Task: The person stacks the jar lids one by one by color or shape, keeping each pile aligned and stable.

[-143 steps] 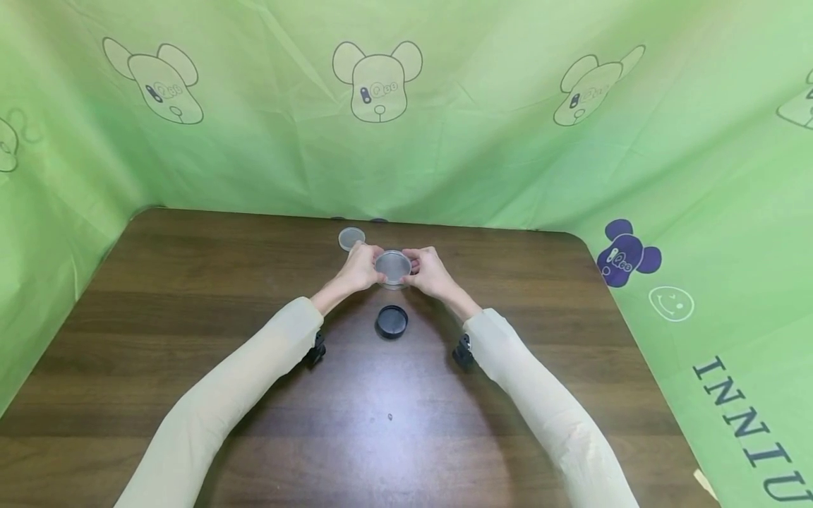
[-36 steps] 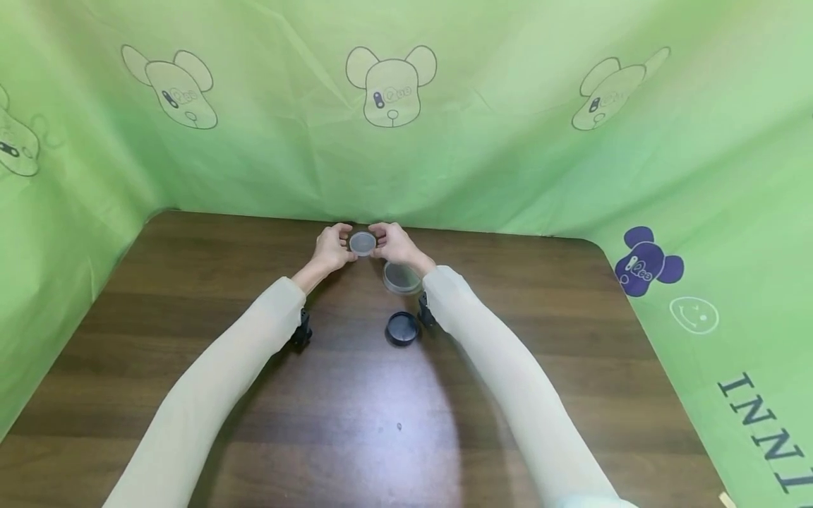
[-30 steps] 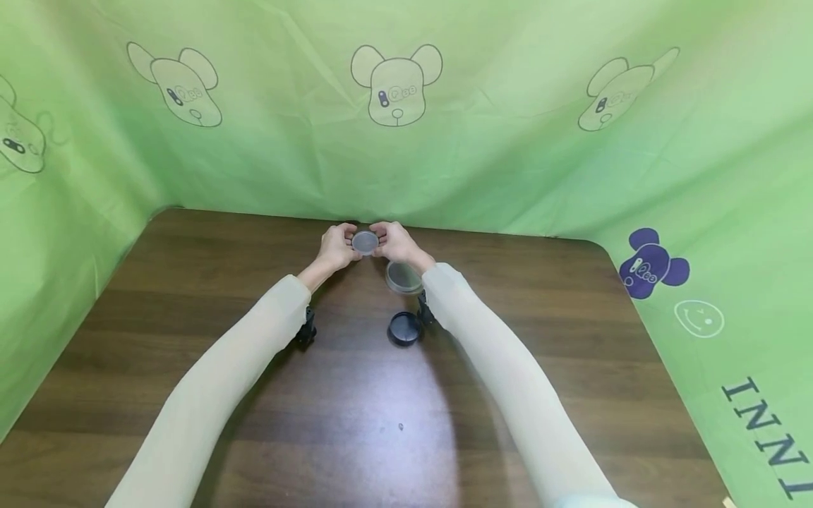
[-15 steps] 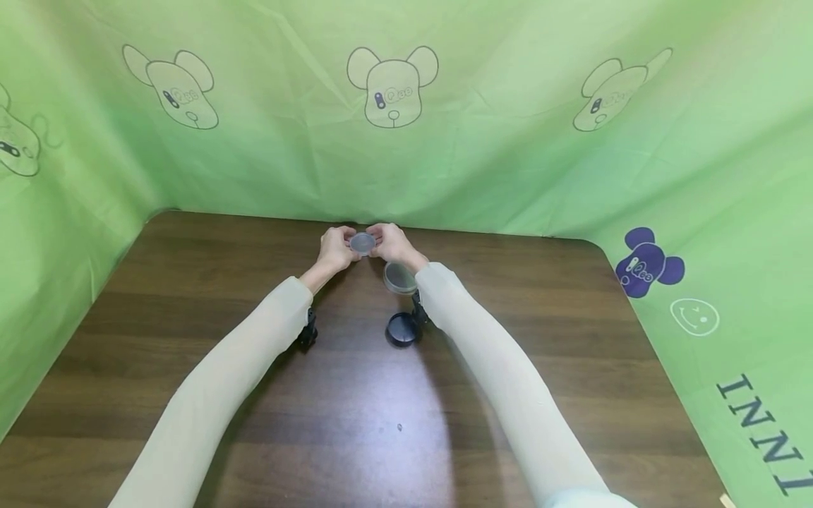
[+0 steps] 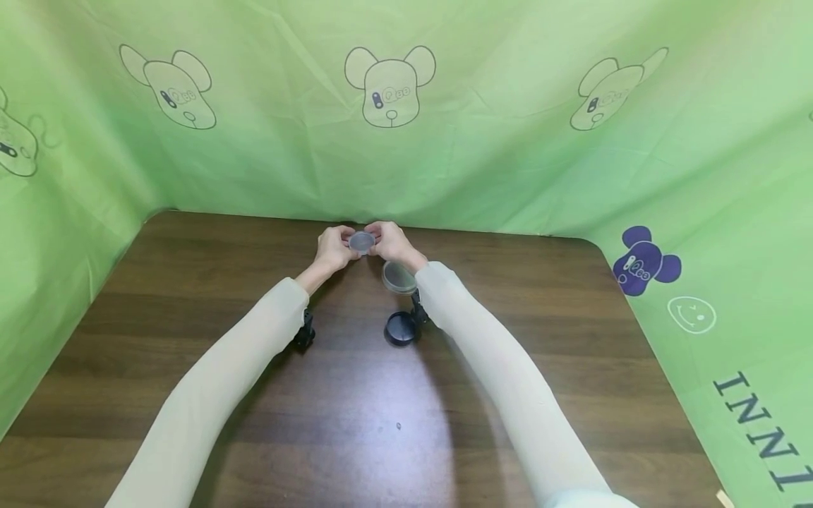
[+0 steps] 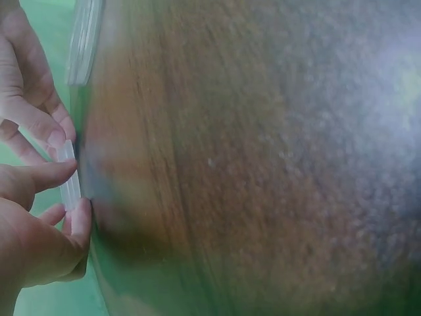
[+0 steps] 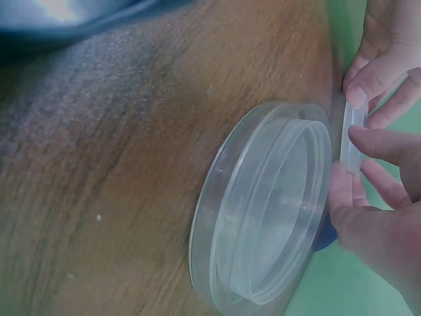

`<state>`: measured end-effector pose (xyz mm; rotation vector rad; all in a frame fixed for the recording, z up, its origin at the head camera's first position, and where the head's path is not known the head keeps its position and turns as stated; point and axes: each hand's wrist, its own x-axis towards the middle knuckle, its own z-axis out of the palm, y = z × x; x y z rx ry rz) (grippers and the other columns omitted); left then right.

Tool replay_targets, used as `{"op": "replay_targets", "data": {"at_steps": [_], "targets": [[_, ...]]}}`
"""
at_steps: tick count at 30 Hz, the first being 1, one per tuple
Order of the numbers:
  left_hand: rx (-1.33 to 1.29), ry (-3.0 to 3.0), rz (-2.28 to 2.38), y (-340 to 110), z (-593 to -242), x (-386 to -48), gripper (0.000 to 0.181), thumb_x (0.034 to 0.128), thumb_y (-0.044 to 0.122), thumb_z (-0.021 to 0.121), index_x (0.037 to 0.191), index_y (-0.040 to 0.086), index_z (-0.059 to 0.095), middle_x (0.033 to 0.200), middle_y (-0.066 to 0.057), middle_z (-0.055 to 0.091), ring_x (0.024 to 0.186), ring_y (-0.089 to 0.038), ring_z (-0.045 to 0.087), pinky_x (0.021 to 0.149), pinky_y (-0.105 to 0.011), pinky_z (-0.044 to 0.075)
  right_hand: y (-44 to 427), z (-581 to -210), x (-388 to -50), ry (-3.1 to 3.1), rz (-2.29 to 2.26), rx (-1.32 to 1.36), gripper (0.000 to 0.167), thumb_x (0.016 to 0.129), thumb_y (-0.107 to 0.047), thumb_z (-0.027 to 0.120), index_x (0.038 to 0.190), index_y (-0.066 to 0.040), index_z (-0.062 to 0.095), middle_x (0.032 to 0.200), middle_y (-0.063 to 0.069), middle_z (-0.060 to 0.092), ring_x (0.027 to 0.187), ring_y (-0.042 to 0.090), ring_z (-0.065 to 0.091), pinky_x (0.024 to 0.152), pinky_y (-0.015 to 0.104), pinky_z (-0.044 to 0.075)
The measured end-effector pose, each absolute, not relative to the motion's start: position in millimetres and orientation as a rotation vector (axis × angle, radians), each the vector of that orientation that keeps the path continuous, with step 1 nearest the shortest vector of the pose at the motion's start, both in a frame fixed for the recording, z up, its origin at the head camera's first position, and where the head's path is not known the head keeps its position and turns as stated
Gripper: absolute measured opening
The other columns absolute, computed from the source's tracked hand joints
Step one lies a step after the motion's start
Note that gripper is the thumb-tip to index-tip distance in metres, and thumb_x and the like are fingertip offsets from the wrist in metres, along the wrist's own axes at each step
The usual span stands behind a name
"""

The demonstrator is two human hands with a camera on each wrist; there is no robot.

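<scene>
At the back of the table, both hands hold a small, shallow, clear plastic round dish or lid by its rim. My left hand pinches its left side and my right hand its right side. Edge-on in the left wrist view, the small clear dish shows between thumbs and fingers. A larger clear round plastic dish lies on the table just below the right hand. Its stepped rim shows in the right wrist view, where the large dish stands apart from the fingers.
A black round shallow cap lies nearer on the brown wooden table, beside the right wrist's black camera. Behind the table's back edge hangs a green printed curtain.
At first both hands held the larger dish, and the small one lay at the back left. The larger dish now lies released; both hands have moved back-left and grip the small one.
</scene>
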<state>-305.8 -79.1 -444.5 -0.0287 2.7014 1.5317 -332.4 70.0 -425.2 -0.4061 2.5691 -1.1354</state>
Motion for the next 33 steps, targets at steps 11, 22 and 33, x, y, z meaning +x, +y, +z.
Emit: {"op": "replay_targets", "data": {"at_steps": [11,22,33], "targets": [[0.005,2.661,1.598,-78.4,-438.5,-299.9,0.051,0.0748,-0.005,0.076,0.123,-0.006,0.06,0.111,-0.021,0.066,0.102,-0.03,0.064,0.086,-0.034,0.052,75.2,-420.0,-325.6,2.544,-1.187,-0.416,0.051,0.083,0.009,0.067,0.131,0.007,0.052,0.119,0.022,0.061,0.108,0.03,0.059,0.088,0.03,0.051],[0.017,2.647,1.622,-74.9,-434.1,-295.8,0.05,0.0757,-0.002,0.079,0.123,-0.004,0.061,0.11,-0.019,0.066,0.1,-0.028,0.064,0.084,-0.034,0.053,83.3,-412.2,-316.7,2.529,-1.256,-0.399,0.05,0.084,0.006,0.069,0.131,0.005,0.052,0.118,0.022,0.06,0.106,0.03,0.06,0.087,0.031,0.051],[0.091,2.646,1.62,-65.3,-431.8,-287.9,0.047,0.0763,-0.004,0.077,0.121,-0.006,0.061,0.11,-0.021,0.066,0.099,-0.029,0.064,0.083,-0.033,0.053,94.6,-415.5,-309.2,2.539,-1.289,-0.379,0.05,0.083,0.007,0.069,0.13,0.006,0.053,0.117,0.023,0.061,0.106,0.032,0.061,0.088,0.031,0.051]]}}
